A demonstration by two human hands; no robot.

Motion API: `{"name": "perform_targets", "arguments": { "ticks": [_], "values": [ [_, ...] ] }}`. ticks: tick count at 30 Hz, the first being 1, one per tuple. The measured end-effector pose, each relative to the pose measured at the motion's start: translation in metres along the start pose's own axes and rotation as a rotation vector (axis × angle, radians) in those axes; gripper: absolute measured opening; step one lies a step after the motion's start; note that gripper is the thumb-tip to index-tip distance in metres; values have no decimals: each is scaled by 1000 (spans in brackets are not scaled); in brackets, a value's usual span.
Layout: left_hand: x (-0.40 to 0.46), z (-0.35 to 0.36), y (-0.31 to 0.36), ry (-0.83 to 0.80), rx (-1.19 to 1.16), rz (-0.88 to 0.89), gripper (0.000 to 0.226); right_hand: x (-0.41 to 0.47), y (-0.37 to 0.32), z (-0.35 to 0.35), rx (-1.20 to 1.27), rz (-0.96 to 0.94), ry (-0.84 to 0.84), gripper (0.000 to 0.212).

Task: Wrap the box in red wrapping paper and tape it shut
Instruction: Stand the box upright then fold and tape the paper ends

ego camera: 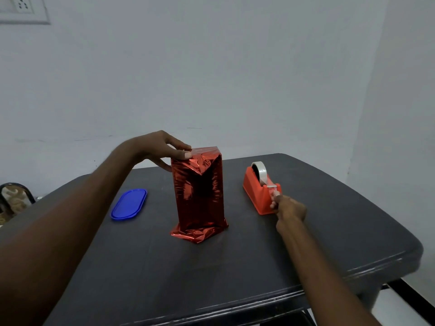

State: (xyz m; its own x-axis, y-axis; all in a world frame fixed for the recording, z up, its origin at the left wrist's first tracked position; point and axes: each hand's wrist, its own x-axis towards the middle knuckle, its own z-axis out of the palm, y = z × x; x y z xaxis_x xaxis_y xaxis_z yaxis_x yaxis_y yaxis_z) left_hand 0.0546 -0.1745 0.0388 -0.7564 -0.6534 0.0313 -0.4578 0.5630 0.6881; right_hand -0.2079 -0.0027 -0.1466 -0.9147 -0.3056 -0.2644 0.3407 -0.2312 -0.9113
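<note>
Nearest us, our right hand [288,208] pinched the loose end of the tape [273,188] at the cutter of the orange dispenser [260,191]; we judged that strip thin, sticky and quick to curl, best held by its very tip. Mid-table the box [199,191] stood upright in shiny red paper [200,234], which flared loose at the base and looked slick and crinkly. Farther off, our left hand [162,147] pressed the top fold with its thumb, fingers down the box's side.

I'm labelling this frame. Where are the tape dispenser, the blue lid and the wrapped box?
tape dispenser [255,191]: head view, orange side wall.
blue lid [129,204]: head view, top face.
wrapped box [199,191]: head view, front face.
</note>
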Motion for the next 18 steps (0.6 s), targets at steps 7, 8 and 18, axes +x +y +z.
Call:
{"name": "perform_targets", "arguments": {
  "ticks": [7,8,18],
  "values": [
    [0,0,-1,2,-9,5,46,-1,2,6,112,116,-4,21],
    [0,1,-1,1,-9,3,46,-1,3,6,128,139,-15,22],
    [-1,1,-3,4,-34,12,44,-30,-33,18,-17,-201,-181,8]
  ]
}}
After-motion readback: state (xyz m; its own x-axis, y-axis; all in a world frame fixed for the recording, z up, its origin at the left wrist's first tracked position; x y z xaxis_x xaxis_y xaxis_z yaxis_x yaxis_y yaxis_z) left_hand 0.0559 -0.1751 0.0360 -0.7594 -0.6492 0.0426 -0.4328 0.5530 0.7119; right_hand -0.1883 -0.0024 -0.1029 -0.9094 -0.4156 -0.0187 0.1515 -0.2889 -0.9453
